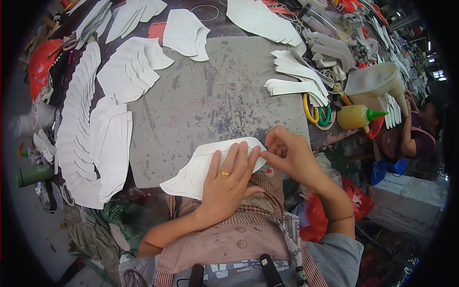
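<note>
A white cut shoe-upper piece (191, 173) with thin marked lines lies at the near edge of the grey work board (210, 91). My left hand (228, 174), wearing a gold ring, rests flat on it with the fingers stretched out. At the right end of the piece, my right hand (283, 152) is pinched at its edge, thumb and forefinger together. What lies between those fingertips is too small to make out. To the left, a fanned row of white pieces (79, 129) curves along the board, beside a stack of marked white pieces (111, 146).
More white pieces (263, 21) lie along the far side. At right are narrow white strips (296, 79), scissors with yellow and green handles (311, 111), a yellow glue bottle with a green nozzle (354, 117) and a cloudy plastic container (373, 79). Another person (420, 126) sits beyond.
</note>
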`<control>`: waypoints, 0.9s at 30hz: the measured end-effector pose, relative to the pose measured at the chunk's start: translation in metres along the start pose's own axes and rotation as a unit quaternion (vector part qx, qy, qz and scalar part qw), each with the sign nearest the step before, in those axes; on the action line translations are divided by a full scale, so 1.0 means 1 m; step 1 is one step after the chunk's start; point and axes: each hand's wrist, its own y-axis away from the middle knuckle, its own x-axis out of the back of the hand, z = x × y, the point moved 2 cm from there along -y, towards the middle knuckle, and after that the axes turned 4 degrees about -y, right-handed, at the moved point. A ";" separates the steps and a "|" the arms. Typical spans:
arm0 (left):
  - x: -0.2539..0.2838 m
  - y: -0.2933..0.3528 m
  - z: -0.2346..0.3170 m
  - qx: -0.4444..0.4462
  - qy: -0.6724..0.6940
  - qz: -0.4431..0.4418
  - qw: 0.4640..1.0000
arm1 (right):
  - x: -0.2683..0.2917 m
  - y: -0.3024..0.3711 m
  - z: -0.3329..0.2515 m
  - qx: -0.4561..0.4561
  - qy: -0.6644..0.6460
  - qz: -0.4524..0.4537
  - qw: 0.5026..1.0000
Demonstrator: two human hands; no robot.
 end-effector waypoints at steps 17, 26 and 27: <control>0.073 0.040 -0.058 0.194 0.209 0.141 0.948 | 0.055 -0.050 -0.004 0.279 0.250 0.218 0.901; 0.091 0.097 -0.188 0.378 -0.129 0.282 0.872 | 0.055 -0.064 0.026 0.270 0.212 0.231 0.910; 0.098 0.084 -0.173 0.364 -0.120 0.304 0.872 | 0.058 -0.062 0.026 0.254 0.195 0.229 0.919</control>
